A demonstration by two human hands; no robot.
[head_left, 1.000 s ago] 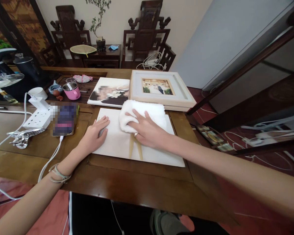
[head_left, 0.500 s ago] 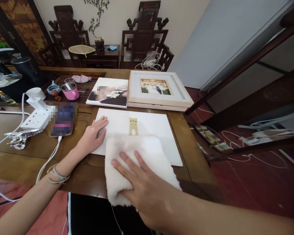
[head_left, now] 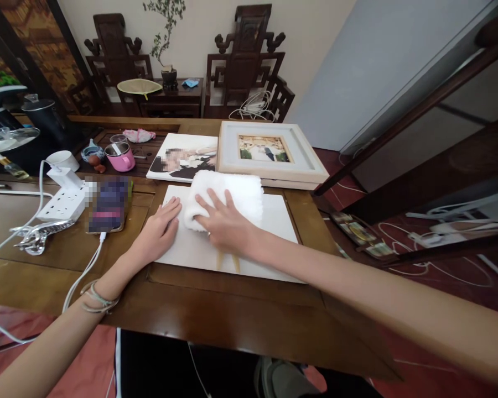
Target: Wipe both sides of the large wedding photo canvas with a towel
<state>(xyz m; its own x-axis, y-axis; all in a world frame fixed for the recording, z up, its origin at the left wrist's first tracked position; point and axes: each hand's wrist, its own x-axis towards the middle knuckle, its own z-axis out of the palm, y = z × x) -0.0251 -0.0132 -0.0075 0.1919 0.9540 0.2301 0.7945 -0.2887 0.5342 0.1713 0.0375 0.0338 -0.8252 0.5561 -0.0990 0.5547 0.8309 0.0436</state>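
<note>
A white rectangular panel lies flat on the wooden table. My left hand rests on its left edge, fingers stretched out and holding nothing. Pressed onto the panel's far half is a folded, fluffy white cloth. My right hand lies over the cloth with fingers spread on top, the thumb tucked at its near fold. Below that hand, two tan legs of a flat piece show on the panel; its upper part is hidden by the hand and cloth.
Behind the panel lie a photo print and a framed photo. To the left are a phone on a charging cable, a power strip, a silver clip-like object and a pink cup.
My right hand has pushed the cloth away from the table's near edge, up over the panel's far half. The tan piece's top is now covered. My left hand stays put.
</note>
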